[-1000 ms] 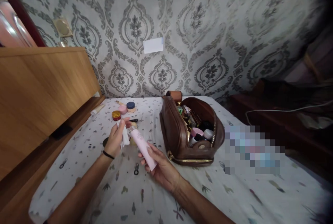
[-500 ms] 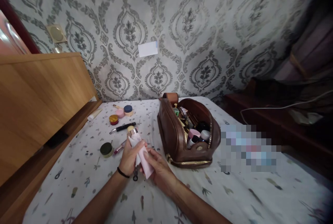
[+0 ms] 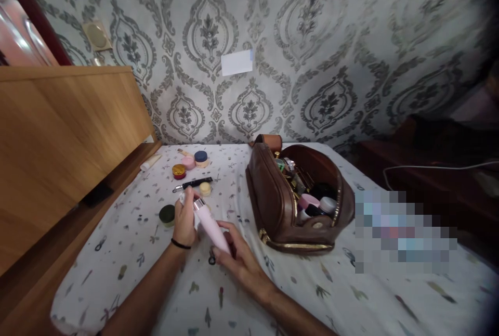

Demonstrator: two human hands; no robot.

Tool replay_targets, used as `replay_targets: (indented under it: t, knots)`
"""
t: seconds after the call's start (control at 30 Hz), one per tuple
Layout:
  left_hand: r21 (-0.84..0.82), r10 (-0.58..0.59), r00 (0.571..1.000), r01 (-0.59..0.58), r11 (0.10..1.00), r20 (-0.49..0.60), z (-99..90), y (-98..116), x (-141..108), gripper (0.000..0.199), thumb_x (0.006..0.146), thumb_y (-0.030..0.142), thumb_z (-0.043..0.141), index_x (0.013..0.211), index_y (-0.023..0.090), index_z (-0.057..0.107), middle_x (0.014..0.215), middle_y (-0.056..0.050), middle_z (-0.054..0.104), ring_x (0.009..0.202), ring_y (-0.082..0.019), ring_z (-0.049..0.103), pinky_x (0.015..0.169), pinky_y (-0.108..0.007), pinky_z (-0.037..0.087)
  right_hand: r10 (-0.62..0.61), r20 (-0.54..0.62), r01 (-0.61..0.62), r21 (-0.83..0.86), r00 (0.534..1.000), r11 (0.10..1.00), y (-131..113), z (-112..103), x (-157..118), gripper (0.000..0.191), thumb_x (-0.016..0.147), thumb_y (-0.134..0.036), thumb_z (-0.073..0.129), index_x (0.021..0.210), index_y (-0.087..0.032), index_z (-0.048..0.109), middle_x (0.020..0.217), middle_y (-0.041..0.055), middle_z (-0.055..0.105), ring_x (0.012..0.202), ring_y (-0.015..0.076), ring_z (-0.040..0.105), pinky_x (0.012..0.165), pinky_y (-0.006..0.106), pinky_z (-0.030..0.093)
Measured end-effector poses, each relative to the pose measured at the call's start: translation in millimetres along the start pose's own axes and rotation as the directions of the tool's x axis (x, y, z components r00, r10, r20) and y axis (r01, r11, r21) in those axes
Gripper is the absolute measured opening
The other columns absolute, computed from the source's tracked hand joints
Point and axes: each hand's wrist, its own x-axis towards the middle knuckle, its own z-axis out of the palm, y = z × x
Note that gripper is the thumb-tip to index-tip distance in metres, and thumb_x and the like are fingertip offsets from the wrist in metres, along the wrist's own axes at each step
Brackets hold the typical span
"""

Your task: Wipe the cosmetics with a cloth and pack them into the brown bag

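A pink cosmetic tube (image 3: 212,228) with a silver collar slants in front of me. My right hand (image 3: 244,260) is closed round its lower end. Close to the silver end, my left hand (image 3: 185,221) has its fingers pinched on a white wipe (image 3: 182,199), of which only a small part shows. Just left of that hand sits a jar with a dark green lid (image 3: 167,214). Beyond it are a small pale yellow round pot (image 3: 205,188) and a black pen-like tool (image 3: 197,183).
An open brown toiletry bag (image 3: 273,195) full of cosmetics stands to the right. At the back left are a blue-lidded jar (image 3: 200,158), a pink jar (image 3: 188,162), an amber pot (image 3: 179,171) and a white tube (image 3: 150,162). A wooden panel (image 3: 74,133) borders the left side.
My left hand has moved left off the tube, taking the white wipe with it. The tube now rests in my right hand alone. The view has shifted slightly left.
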Motion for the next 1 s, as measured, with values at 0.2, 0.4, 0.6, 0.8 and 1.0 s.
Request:
replay_targets:
  t: [0.2,0.4,0.6,0.8,1.0]
  knots:
    - [-0.009,0.064,0.987,-0.064,0.998,0.147,-0.5,1.1,-7.6,0.047,0.09,0.062,0.042,0.095,0.02,0.061,0.082,-0.003,0.067,0.075,-0.017,0.062,0.067,-0.028,0.048,0.077,0.101,-0.113,0.429,0.992,0.896,0.0,2.7,6.4,0.05,0.079,-0.053,0.068,0.115,-0.02,0.056,0.082,0.0035,0.066,0.066,0.0152,0.06,0.058,0.026,0.04]
    - [0.191,0.329,0.872,-0.414,0.89,0.362,4.3,-12.4,-30.0,0.053,0.088,0.037,0.06,0.136,0.021,0.044,0.137,-0.012,0.049,0.132,-0.026,0.043,0.112,-0.041,0.029,0.154,-0.061,-0.083,0.627,0.986,0.775,4.7,1.6,10.2,0.042,0.072,-0.049,0.077,0.099,-0.019,0.066,0.082,0.0032,0.066,0.057,0.0112,0.054,0.051,0.023,0.042]
    - [0.256,0.295,0.916,-0.364,0.895,0.272,-0.5,-6.7,-19.7,0.025,0.088,0.039,0.057,0.104,0.02,0.058,0.098,-0.005,0.062,0.091,-0.02,0.059,0.084,-0.031,0.044,0.17,0.061,-0.168,0.651,0.983,0.74,-0.9,0.5,7.6,0.046,0.071,-0.051,0.079,0.096,-0.014,0.069,0.076,0.0046,0.066,0.059,0.0137,0.06,0.051,0.024,0.048]
    - [0.208,0.122,0.981,-0.151,0.966,0.149,-10.4,-5.3,0.9,0.046,0.089,0.059,0.048,0.069,0.019,0.061,0.05,0.005,0.04,0.05,-0.012,0.041,0.052,-0.024,0.034,0.218,0.124,-0.244,0.661,0.968,0.71,-1.2,2.4,5.7,0.05,0.072,-0.046,0.08,0.109,-0.016,0.063,0.086,0.0064,0.071,0.066,0.0196,0.07,0.056,0.03,0.054]
    - [0.098,0.148,0.946,-0.183,0.978,0.288,-4.3,-8.4,-8.4,0.037,0.09,0.053,0.05,0.1,0.019,0.063,0.089,-0.003,0.064,0.077,-0.016,0.059,0.068,-0.026,0.045,0.217,0.102,-0.225,0.701,0.971,0.677,-1.7,-0.7,8.0,0.052,0.068,-0.043,0.083,0.107,-0.016,0.061,0.074,0.0051,0.071,0.064,0.0185,0.07,0.062,0.028,0.052]
